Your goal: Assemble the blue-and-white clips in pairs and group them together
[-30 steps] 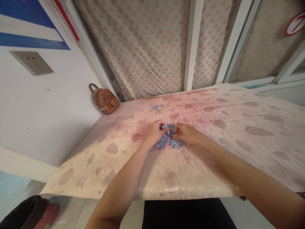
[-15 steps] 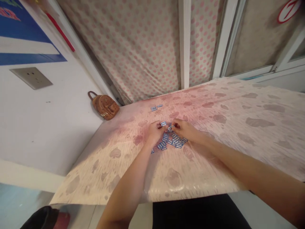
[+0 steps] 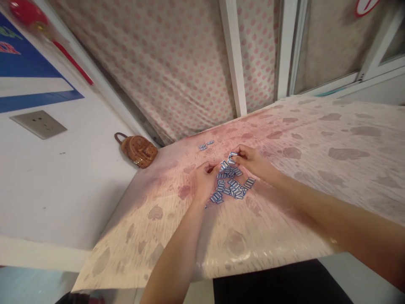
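- Pinching one blue-and-white piece (image 3: 232, 158) between thumb and finger, the right hand (image 3: 252, 159) holds it over the far side of the loose heap (image 3: 234, 188).
- The left hand (image 3: 205, 178) is just beside the heap; its grip appears to pinch another piece (image 3: 224, 165) at the fingertips.
- A small set of pieces (image 3: 203, 147) already lies in neat rows, farther away on the desk (image 3: 136, 230).
- Most pieces lie scattered and overlapping, so I judge that much sorting is left.

Right hand (image 3: 253, 161) farther from left hand (image 3: 204, 179), round red ornament (image 3: 28, 13) newly visible
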The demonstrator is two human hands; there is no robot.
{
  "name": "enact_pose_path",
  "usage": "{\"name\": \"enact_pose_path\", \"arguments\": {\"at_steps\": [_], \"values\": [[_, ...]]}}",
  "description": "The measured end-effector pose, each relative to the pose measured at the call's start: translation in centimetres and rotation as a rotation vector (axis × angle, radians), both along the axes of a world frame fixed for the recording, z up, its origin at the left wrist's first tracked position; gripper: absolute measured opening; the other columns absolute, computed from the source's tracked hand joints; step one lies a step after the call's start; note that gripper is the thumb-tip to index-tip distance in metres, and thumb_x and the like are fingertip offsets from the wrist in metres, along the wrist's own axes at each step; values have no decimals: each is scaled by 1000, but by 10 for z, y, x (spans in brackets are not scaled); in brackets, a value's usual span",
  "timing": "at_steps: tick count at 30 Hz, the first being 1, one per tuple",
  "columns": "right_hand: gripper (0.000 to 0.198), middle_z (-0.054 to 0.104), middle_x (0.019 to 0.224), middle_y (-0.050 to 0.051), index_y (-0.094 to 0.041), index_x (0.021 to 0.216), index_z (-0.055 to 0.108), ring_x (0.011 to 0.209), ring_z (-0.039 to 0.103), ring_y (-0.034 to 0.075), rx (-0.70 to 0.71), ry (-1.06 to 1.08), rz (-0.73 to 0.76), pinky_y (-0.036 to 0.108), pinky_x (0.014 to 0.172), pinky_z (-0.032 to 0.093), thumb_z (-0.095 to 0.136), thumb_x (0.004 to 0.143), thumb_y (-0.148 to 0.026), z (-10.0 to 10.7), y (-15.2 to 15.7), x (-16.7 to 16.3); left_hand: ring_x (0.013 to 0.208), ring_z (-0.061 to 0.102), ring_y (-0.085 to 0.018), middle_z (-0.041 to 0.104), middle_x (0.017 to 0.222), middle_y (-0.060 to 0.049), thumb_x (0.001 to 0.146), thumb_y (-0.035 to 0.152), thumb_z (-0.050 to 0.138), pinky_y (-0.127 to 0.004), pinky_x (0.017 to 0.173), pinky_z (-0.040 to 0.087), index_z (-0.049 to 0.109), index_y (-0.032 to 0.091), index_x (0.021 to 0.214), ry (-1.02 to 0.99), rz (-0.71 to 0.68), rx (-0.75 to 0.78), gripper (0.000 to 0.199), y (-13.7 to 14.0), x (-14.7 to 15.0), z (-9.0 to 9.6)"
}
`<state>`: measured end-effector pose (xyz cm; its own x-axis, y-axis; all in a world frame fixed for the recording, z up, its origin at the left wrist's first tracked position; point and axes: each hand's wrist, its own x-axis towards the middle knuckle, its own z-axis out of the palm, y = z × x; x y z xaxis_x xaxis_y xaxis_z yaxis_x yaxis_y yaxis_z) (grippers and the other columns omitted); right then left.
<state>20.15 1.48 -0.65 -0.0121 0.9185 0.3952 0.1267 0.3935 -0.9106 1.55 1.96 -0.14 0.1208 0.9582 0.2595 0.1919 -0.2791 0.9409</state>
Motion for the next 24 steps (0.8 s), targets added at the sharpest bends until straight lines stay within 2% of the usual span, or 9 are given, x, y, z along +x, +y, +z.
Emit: {"name": "enact_pose_path", "arguments": {"at_steps": [4, 7, 10, 13, 16, 18, 21, 23, 24], "values": [[28, 62, 69, -1, -24, 81, 49, 67, 62, 16, -53, 86, 21, 31, 68, 50, 68, 79, -46, 1, -2, -2, 64, 64, -14, 70, 68, -1, 79, 30, 72, -23, 59, 47, 68, 17, 74, 0, 33, -14, 15, -3, 1, 6], [34, 56, 68, -2, -24, 75, 48, 64, 55, 15, 19, 52, -11, 29, 63, 44, 68, 78, -52, 2, -2, -1, 59, 63, -13, 68, 64, 0, 80, 33, 72, -22, 54, 46, 67, 17, 74, -40, 40, -26, 17, -7, 3, 9], [34, 49, 67, -3, -24, 71, 46, 63, 47, 14, 95, -43, -54, 28, 61, 39, 64, 82, -51, 2, -3, -1, 62, 66, -14, 70, 68, -2, 79, 34, 73, -23, 56, 50, 68, 16, 77, -119, 17, -46, 18, -9, 7, 9], [31, 53, 71, -1, -24, 72, 44, 68, 49, 15, 117, -106, -63, 29, 64, 40, 60, 85, -47, 1, -4, -4, 70, 70, -16, 73, 76, -4, 80, 33, 73, -26, 65, 55, 70, 15, 82, -173, -23, -58, 19, -10, 9, 8], [23, 52, 69, -1, -24, 72, 45, 67, 50, 16, 122, -184, -159, 29, 64, 39, 55, 86, -38, -1, -2, -4, 74, 70, -16, 74, 79, -4, 81, 32, 72, -26, 67, 56, 72, 16, 85, -150, 13, -61, 16, -7, 6, 7], [17, 52, 66, -1, -23, 71, 47, 65, 51, 16, 39, -278, -245, 29, 62, 38, 52, 86, -31, -4, 0, 1, 71, 69, -16, 73, 77, -4, 82, 30, 70, -24, 62, 53, 72, 16, 84, -104, 78, -44, 15, -3, 0, 7], [12, 59, 69, 3, -22, 73, 53, 68, 56, 19, -135, -542, -347, 31, 63, 39, 51, 84, -24, -10, 4, 13, 69, 67, -15, 72, 74, -4, 81, 29, 68, -23, 59, 50, 72, 15, 82, -59, 149, -9, 15, 4, -10, 5], [7, 65, 85, 9, -19, 84, 60, 79, 61, 25, -149, -741, -453, 34, 68, 42, 56, 81, -23, -14, 5, 21, 68, 65, -14, 71, 74, -4, 81, 29, 67, -23, 60, 49, 72, 15, 81, -41, 167, 11, 15, 8, -14, 3], [15, 66, 95, 14, -16, 94, 62, 86, 61, 28, -110, -816, -490, 36, 73, 44, 58, 81, -23, -15, 6, 24, 68, 65, -14, 71, 73, -3, 80, 30, 67, -23, 61, 49, 73, 15, 80, -32, 172, 23, 16, 10, -16, 1]]}}
